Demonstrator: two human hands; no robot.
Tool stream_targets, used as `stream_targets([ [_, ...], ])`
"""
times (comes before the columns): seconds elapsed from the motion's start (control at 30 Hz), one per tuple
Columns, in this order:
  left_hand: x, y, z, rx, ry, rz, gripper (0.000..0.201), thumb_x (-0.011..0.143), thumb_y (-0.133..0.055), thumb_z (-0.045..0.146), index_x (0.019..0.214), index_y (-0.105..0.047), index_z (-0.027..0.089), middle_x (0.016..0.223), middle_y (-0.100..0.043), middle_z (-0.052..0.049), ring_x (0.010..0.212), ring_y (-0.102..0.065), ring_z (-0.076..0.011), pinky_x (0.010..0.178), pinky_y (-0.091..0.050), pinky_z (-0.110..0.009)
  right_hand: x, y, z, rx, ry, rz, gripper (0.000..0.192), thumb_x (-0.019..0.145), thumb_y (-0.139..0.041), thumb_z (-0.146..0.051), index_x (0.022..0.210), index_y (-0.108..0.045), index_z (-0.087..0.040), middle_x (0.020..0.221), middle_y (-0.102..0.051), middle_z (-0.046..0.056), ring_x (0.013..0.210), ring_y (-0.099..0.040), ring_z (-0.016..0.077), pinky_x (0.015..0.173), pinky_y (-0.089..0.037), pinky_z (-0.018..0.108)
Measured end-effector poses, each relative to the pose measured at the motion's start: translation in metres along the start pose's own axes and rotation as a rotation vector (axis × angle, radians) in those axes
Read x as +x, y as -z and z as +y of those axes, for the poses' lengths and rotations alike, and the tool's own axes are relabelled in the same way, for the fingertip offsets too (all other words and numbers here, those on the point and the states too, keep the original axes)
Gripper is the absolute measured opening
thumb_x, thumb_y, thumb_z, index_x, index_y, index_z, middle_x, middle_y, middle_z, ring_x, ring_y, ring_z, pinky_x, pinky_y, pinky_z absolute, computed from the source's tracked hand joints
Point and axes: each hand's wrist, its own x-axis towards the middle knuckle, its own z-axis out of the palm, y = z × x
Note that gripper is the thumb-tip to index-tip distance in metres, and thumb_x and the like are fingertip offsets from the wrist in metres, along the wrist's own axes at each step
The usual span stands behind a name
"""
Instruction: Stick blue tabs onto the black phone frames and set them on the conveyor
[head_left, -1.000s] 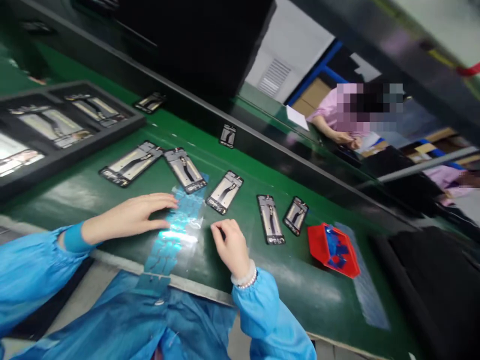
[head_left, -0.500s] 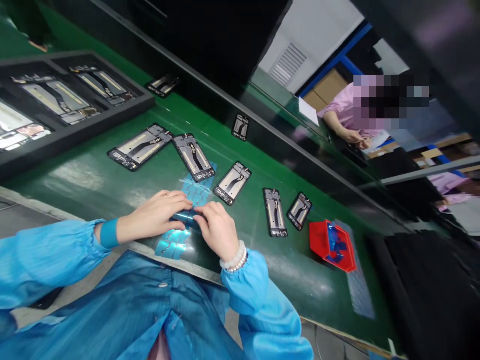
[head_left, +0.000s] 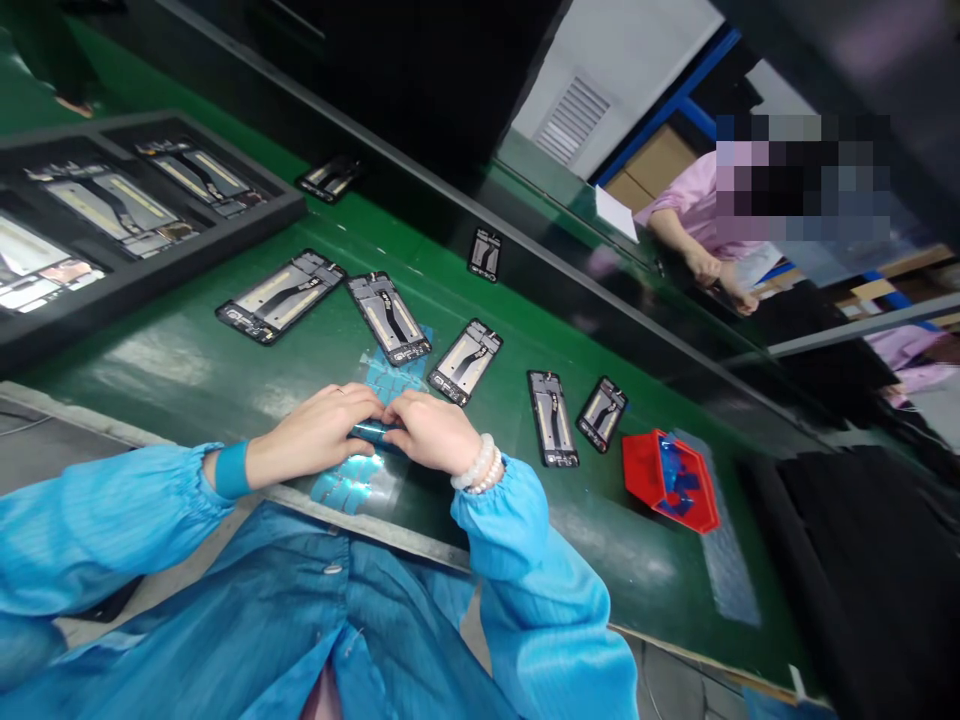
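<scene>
A strip of shiny blue film (head_left: pixel 337 487), marked into small cut pieces, lies near the bench's front edge. Part of it curls up between my two hands. My left hand (head_left: pixel 315 432) pinches the curled part from the left with bent fingers. From the right, my right hand (head_left: pixel 429 430) grips the same curl, its fingertips close against the left ones. My fingers hide some of the film. Just beyond the hands, a phone screen frame (head_left: pixel 390 318) overlaps the far end of the strip, and another phone screen frame (head_left: pixel 466 362) lies to its right.
More phone frames lie around the green bench (head_left: pixel 495 520). A black foam tray (head_left: pixel 150 260) with phone parts stands at left. A red bin (head_left: pixel 643 470) of blue scraps sits at right on a clear plastic strip (head_left: pixel 731 575). Beyond the divider, a person (head_left: pixel 679 215) works.
My right hand has shifted slightly up and left, bringing its fingertips closer to my left hand over the curled film. The view has moved a little.
</scene>
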Motion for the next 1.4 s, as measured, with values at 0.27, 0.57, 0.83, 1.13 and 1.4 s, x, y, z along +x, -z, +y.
stream_targets([
  [0.27,0.004,0.008,0.002,-0.005,0.006,-0.048,0.023,0.082,-0.058,0.027,0.103,-0.064,0.019,0.109,-0.068,-0.007,0.106,-0.059,-0.0245,0.089,-0.044,-0.036,0.001,0.001,0.002,0.072,-0.038,0.032,0.016,0.084,-0.059,-0.027,0.099,-0.064,-0.022,0.108,-0.066,0.005,0.094,-0.063,0.0202,0.077,-0.047,0.031],
  [0.57,-0.005,0.004,-0.010,-0.199,-0.077,0.034,0.043,0.083,-0.058,0.053,0.112,-0.066,0.023,0.117,-0.067,-0.006,0.108,-0.060,-0.0228,0.096,-0.043,-0.032,-0.027,-0.029,0.011,0.419,-0.076,0.463,0.016,0.091,-0.051,-0.022,0.091,-0.067,-0.020,0.091,-0.066,0.002,0.088,-0.060,0.0134,0.081,-0.045,0.025],
  [0.83,0.002,-0.001,-0.010,-0.143,-0.165,0.069,0.034,0.089,-0.051,0.049,0.094,-0.074,0.025,0.096,-0.074,-0.002,0.099,-0.062,-0.0209,0.093,-0.044,-0.033,-0.046,-0.048,-0.010,0.065,-0.044,0.583,0.023,0.094,-0.047,-0.028,0.107,-0.064,-0.022,0.095,-0.065,0.005,0.088,-0.053,0.0181,0.075,-0.042,0.030],
  [1.13,0.004,0.018,-0.007,-0.164,-0.101,-0.095,0.043,0.075,-0.066,0.054,0.109,-0.070,0.028,0.114,-0.070,-0.004,0.111,-0.059,-0.0264,0.098,-0.043,-0.038,-0.055,-0.027,-0.009,0.318,-0.014,0.559,0.017,0.089,-0.051,-0.023,0.078,-0.064,-0.019,0.083,-0.062,0.004,0.083,-0.054,0.0169,0.074,-0.043,0.031],
  [1.4,0.019,0.014,0.041,-0.708,0.175,0.266,0.038,0.081,-0.059,0.047,0.108,-0.071,0.022,0.098,-0.074,-0.004,0.091,-0.067,-0.0218,0.084,-0.053,-0.031,-0.056,-0.040,0.005,1.967,-0.413,0.781,0.027,0.059,-0.078,-0.035,0.075,-0.065,-0.017,0.057,-0.049,-0.004,0.054,-0.042,0.0075,0.045,-0.033,0.019],
])
